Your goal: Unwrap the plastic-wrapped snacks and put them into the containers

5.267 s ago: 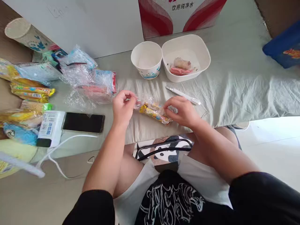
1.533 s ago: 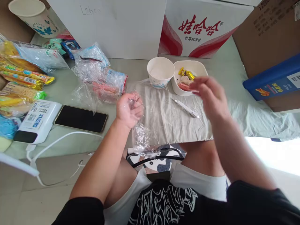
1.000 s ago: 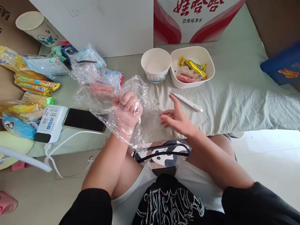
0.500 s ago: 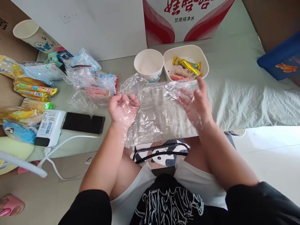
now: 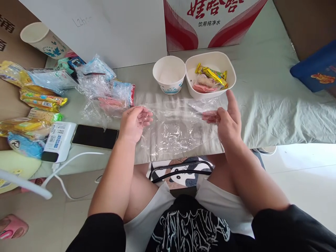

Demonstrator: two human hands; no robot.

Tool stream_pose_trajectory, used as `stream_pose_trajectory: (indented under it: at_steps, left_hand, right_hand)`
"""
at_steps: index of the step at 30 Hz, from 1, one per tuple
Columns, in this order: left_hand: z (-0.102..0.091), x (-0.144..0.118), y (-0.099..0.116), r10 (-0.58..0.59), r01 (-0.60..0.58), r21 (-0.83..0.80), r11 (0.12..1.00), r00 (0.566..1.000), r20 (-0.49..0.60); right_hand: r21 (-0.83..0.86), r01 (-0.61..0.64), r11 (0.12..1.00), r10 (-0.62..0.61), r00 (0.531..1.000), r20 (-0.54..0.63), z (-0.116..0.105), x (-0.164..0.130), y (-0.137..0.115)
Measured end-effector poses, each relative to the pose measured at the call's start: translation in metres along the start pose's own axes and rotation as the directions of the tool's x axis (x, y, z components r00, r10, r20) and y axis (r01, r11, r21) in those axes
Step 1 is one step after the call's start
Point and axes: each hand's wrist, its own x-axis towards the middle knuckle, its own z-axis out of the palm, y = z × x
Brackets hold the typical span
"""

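A clear plastic bag point(image 5: 173, 134) lies spread on the pale green cloth in front of me. Over its left edge is my left hand point(image 5: 135, 122), palm turned inward, fingers loosely bent and apart, nothing gripped. My right hand point(image 5: 228, 120) is at the bag's right side, open, with the index finger stretched forward and the other fingers reaching over the film. Just beyond the bag stand a white paper cup point(image 5: 169, 75) and a white square bowl point(image 5: 193, 91). Inside the bowl are gold-wrapped snacks point(image 5: 211, 74) and a pink packet point(image 5: 204, 88).
At left lie crumpled plastic wrappers point(image 5: 97, 82), several snack packets point(image 5: 43, 99), a black phone point(image 5: 95, 136) and a white power bank point(image 5: 60, 140) with a cable. A red-and-white carton point(image 5: 210, 33) stands behind the bowl. A blue bag point(image 5: 315, 70) is at right.
The plastic bag, raised around my hands before, now lies flatter on the cloth. My hands have come out of the film, and my right hand has turned, its index finger pointing forward.
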Motion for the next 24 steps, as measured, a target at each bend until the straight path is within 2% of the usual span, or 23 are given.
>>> stream_pose_trajectory:
  at_steps: [4,8,11,15,17,21,24]
  left_hand:
    - [-0.007,-0.002,0.004,0.070,-0.071,-0.050,0.996,0.997,-0.020]
    - [-0.009,-0.003,0.003,0.165,-0.164,-0.094,0.982,0.986,0.013]
    - [-0.008,0.000,0.002,0.217,-0.213,-0.140,0.967,0.976,0.010]
    - [-0.008,0.003,0.003,0.249,-0.258,-0.207,0.944,0.966,-0.067]
    - [-0.008,0.002,0.006,0.255,-0.263,-0.225,0.938,0.965,-0.064]
    - [-0.011,0.001,0.007,0.266,-0.253,-0.227,0.941,0.964,0.029]
    - [-0.014,0.005,0.003,0.274,-0.270,-0.144,0.952,0.962,0.005]
  right_hand:
    - [-0.063,0.094,0.994,-0.093,0.996,0.011,-0.003,-0.002,0.001]
    - [-0.022,0.122,0.992,-0.123,0.992,-0.005,0.001,-0.003,-0.003]
    - [0.059,0.128,0.990,-0.123,0.989,-0.079,0.002,0.002,-0.003]
    - [0.126,0.143,0.982,-0.121,0.978,-0.170,-0.004,0.008,-0.002]
    - [0.130,0.157,0.979,-0.139,0.981,-0.135,-0.008,0.009,-0.003]
    - [0.062,0.179,0.982,-0.178,0.984,-0.031,-0.011,0.006,-0.005]
    - [-0.018,0.167,0.986,-0.168,0.986,-0.018,-0.011,0.004,-0.005]
